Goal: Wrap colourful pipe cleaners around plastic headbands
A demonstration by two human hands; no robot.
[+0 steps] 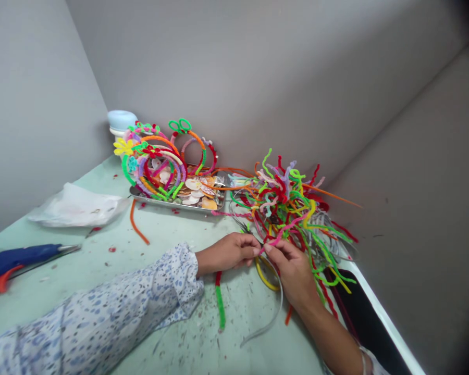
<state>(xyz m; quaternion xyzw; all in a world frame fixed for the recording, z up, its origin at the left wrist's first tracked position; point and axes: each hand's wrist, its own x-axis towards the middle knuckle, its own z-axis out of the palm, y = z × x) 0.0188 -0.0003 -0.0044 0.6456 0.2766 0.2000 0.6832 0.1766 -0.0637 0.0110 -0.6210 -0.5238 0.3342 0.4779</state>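
Observation:
My left hand [229, 252] and my right hand [293, 271] meet at the near edge of a heap of coloured pipe cleaners [293, 208]. Both pinch the end of a pink pipe cleaner [283, 233] that runs up into the heap. Under my right hand lie a bare grey headband [271, 317] and a yellow-wrapped one [262, 276]. A green and red pipe cleaner [219, 302] lies on the table below my left hand.
A metal tray [172, 202] holds several decorated headbands [156, 159] and shell-like pieces. An orange pipe cleaner [137, 225] lies before it. A plastic bag [78, 205] and a blue glue gun [19, 259] lie at the left. A pale blue container [121, 121] stands in the corner. Grey walls close in.

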